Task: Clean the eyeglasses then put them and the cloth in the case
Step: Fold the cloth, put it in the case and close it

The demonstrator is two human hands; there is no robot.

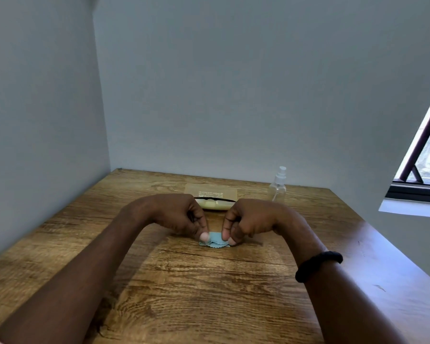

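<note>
A small light-blue cloth (214, 240) with zigzag edges lies folded on the wooden table (184, 294) in the middle. My left hand (184, 217) pinches its left end between thumb and fingers. My right hand (246, 220) pinches its right end the same way. Just behind my hands sits the case (215, 204), open, with a pale cream inside and a dark rim; my hands hide both its ends. I cannot make out the eyeglasses; something pale lies inside the case.
A tan paper packet (211, 189) with print lies flat behind the case. A clear spray bottle (278, 186) stands at the back right. Walls close the table's left and far sides; a window (427, 155) is at the right.
</note>
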